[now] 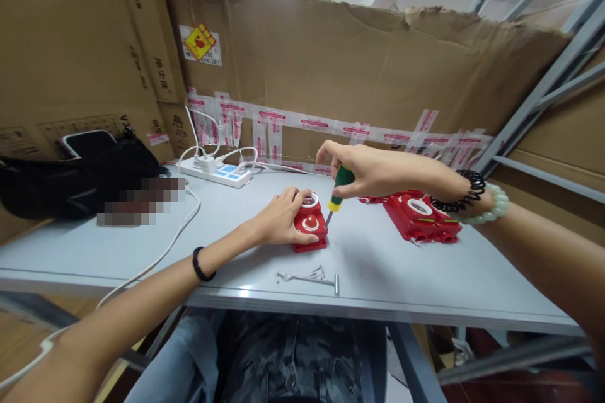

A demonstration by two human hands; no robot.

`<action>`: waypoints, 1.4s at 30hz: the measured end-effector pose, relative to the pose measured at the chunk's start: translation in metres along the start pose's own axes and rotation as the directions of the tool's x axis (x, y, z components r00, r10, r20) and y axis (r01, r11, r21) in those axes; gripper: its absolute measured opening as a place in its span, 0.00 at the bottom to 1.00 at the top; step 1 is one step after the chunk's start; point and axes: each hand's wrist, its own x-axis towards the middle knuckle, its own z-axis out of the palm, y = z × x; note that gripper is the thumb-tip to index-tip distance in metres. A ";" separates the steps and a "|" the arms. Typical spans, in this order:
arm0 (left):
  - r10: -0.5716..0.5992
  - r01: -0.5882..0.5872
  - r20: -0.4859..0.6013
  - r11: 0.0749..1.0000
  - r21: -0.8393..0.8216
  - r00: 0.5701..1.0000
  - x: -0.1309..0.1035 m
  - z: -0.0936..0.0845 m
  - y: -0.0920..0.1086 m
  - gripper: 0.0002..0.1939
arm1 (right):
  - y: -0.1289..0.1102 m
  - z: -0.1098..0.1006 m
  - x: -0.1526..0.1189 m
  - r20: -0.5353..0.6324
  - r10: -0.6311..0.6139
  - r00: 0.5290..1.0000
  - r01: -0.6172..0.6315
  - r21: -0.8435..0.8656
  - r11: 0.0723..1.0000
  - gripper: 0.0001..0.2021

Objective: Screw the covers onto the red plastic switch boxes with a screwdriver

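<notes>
My left hand (282, 217) grips a small red box-shaped device (311, 240) from its left side, holding it on the tabletop. A white ring and a round red knob show on the device's upper face. Wrapped round the green handle of a screwdriver (344, 177) with a yellow collar is my right hand (362, 167). The screwdriver tilts, its metal tip down at the right edge of the device. Just in front lie several small screws (319, 272) beside a metal T-shaped tool (336, 283).
More red devices (416, 217) stand together on the right, under my right forearm. At the back left is a white power strip (215, 171) with plugs and cables. A black bag (85, 170) with a phone lies farther left. Cardboard (331, 69) walls the table's back.
</notes>
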 end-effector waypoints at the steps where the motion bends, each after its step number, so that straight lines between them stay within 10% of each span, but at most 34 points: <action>1: 0.003 -0.003 -0.002 1.000 -0.001 1.000 0.000 0.000 0.000 0.47 | -0.001 0.000 -0.001 0.011 0.010 1.000 -0.010 -0.002 1.000 0.25; 8: -0.002 0.002 0.011 1.000 -0.011 1.000 0.001 -0.001 0.002 0.47 | 0.002 0.011 0.008 -0.143 0.083 0.986 -0.095 -0.079 0.992 0.20; 14: -0.006 0.006 0.010 1.000 -0.012 1.000 0.000 -0.001 0.002 0.47 | 0.003 0.004 0.007 -0.035 -0.053 0.998 0.054 0.014 0.998 0.20; 20: -0.007 0.007 0.019 1.000 -0.009 1.000 0.001 -0.001 0.002 0.47 | -0.001 0.005 0.006 -0.115 0.111 0.987 -0.123 -0.101 0.987 0.17; 42: -0.001 0.001 -0.001 1.000 -0.007 1.000 0.000 0.001 0.001 0.46 | 0.000 0.007 0.006 -0.139 0.088 0.986 -0.101 -0.089 0.991 0.20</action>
